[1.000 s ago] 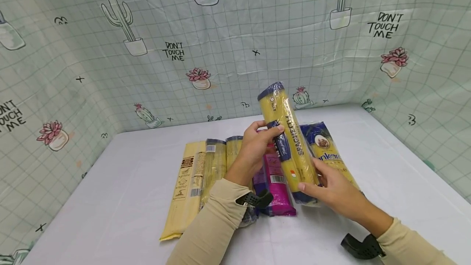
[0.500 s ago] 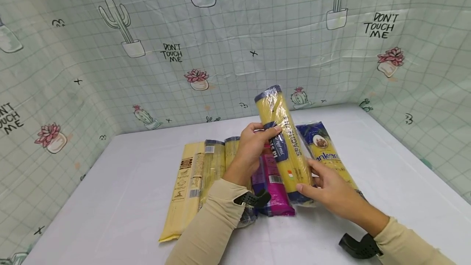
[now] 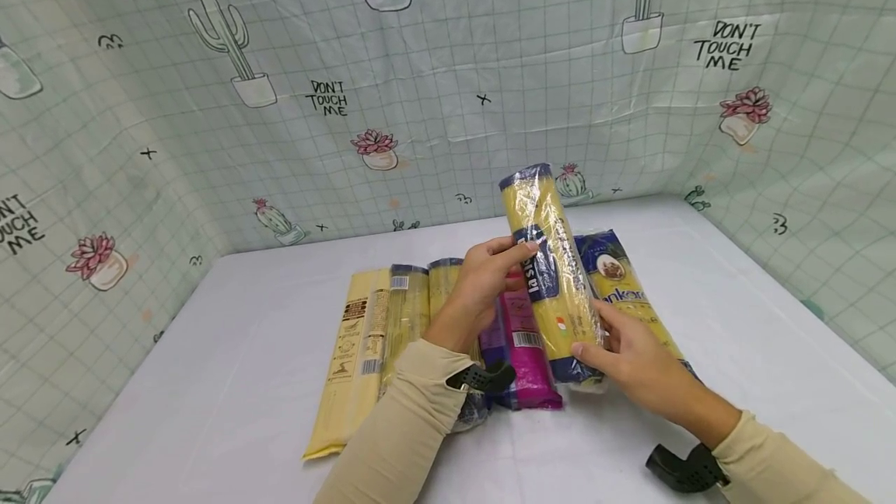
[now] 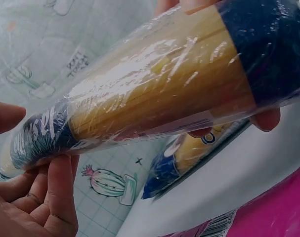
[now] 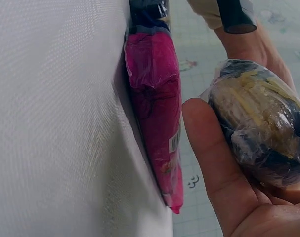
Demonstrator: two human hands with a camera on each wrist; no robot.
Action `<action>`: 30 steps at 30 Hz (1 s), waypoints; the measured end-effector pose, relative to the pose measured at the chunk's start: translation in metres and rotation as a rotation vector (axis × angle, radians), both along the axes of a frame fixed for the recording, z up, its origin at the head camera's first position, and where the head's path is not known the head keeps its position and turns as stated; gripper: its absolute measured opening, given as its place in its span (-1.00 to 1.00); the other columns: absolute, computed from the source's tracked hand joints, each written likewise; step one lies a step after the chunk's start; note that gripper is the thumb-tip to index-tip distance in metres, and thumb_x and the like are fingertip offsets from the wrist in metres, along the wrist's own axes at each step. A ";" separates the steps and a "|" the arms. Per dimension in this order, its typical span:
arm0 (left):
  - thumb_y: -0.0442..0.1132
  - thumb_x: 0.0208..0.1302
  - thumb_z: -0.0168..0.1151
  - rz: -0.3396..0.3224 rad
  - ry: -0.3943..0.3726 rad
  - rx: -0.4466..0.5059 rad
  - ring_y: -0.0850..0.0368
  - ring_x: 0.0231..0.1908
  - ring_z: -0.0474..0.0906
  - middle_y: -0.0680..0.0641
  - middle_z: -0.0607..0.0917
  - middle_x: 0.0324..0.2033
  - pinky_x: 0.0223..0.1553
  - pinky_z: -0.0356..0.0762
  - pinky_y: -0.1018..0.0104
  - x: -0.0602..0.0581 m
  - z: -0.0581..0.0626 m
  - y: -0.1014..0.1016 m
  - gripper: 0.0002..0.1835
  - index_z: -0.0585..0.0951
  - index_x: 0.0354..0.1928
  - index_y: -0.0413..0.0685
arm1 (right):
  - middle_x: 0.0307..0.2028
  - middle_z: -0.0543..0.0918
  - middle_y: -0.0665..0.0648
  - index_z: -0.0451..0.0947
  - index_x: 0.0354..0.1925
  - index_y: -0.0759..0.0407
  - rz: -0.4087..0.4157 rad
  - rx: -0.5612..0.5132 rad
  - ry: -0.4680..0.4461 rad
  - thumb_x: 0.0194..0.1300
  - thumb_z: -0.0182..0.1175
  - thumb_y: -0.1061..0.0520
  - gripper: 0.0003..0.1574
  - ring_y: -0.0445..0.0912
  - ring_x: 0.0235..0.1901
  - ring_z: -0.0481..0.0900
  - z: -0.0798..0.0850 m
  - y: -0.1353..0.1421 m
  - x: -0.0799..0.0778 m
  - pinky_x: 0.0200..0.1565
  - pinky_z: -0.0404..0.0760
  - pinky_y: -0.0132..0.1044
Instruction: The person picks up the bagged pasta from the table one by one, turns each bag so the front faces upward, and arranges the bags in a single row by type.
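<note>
Both hands hold a yellow and navy spaghetti packet (image 3: pixel 549 271) in clear wrap, tilted above the table. My left hand (image 3: pixel 483 278) grips it around the middle, thumb lying across the blue label. Its lower end is held by my right hand (image 3: pixel 633 356), thumb on the near face. In the left wrist view the packet (image 4: pixel 159 74) runs diagonally between the left fingers (image 4: pixel 61 192) and the right fingertips. The right wrist view shows the packet's crinkled end (image 5: pixel 263 123) beside the right thumb (image 5: pixel 206 143). Under the held packet lies a magenta pasta packet (image 3: pixel 528 356), partly hidden.
A pale yellow packet (image 3: pixel 350 364) lies leftmost in a row on the white table (image 3: pixel 210 379), beside a clear-wrapped spaghetti packet (image 3: pixel 406 309) and another yellow one (image 3: pixel 442 286). At right lies a blue and yellow packet (image 3: pixel 630 294). A patterned sheet (image 3: pixel 448 45) stands behind.
The held spaghetti packet has rolled in my hands, so its blue label shows more and the spaghetti lettering has turned away. The packets on the table have not moved.
</note>
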State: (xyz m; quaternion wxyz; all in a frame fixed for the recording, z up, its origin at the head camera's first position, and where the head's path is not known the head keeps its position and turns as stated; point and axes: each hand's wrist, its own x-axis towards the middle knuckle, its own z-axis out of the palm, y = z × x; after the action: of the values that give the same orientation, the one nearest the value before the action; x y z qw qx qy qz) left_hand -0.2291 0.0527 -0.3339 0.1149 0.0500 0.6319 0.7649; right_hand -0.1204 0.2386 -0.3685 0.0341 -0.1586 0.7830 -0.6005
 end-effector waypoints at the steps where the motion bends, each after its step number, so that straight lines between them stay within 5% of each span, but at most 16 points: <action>1: -0.21 0.26 0.38 0.000 0.001 0.001 0.07 -0.43 0.63 -0.18 0.73 -0.23 -0.12 0.63 0.00 0.000 0.000 0.000 -0.43 0.51 0.27 -0.27 | 0.16 0.45 0.47 -0.01 0.46 0.49 -0.002 -0.004 0.000 0.45 0.16 0.24 -0.18 0.19 0.07 0.59 0.000 0.000 0.000 -0.07 0.68 -0.25; 12: -0.38 0.28 0.27 -0.070 0.117 -0.031 0.04 -0.12 0.64 -0.15 0.62 0.08 -0.06 0.63 0.19 0.002 0.000 0.003 -0.37 0.41 0.41 -0.16 | 0.11 0.51 0.46 0.03 0.45 0.50 -0.045 0.013 0.054 0.44 0.17 0.24 -0.19 0.05 0.03 0.63 0.001 0.005 -0.001 -0.10 0.69 -0.28; 18: -0.47 0.22 0.26 -0.164 0.160 -0.036 0.09 -0.12 0.58 -0.11 0.56 0.06 -0.11 0.64 0.22 0.002 -0.001 0.005 -0.24 0.31 0.49 -0.09 | 0.10 0.50 0.49 0.05 0.43 0.56 -0.023 -0.050 0.066 0.45 0.12 0.31 -0.25 -0.15 -0.03 0.64 0.001 0.009 -0.002 -0.11 0.69 -0.28; 30: -0.45 0.23 0.30 -0.195 0.145 -0.049 0.02 -0.14 0.63 -0.15 0.56 0.01 -0.16 0.69 0.15 0.002 -0.002 0.003 -0.21 0.32 0.50 0.06 | 0.17 0.43 0.53 0.00 0.45 0.55 0.003 -0.094 0.058 0.48 0.07 0.30 -0.25 -0.17 0.01 0.62 -0.001 0.007 0.000 -0.07 0.68 -0.27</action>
State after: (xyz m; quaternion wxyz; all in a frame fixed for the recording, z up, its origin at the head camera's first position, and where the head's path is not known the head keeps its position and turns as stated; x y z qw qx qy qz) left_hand -0.2268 0.0554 -0.3363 0.1440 0.1635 0.6491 0.7289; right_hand -0.1205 0.2453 -0.3698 0.0050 -0.1787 0.7544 -0.6316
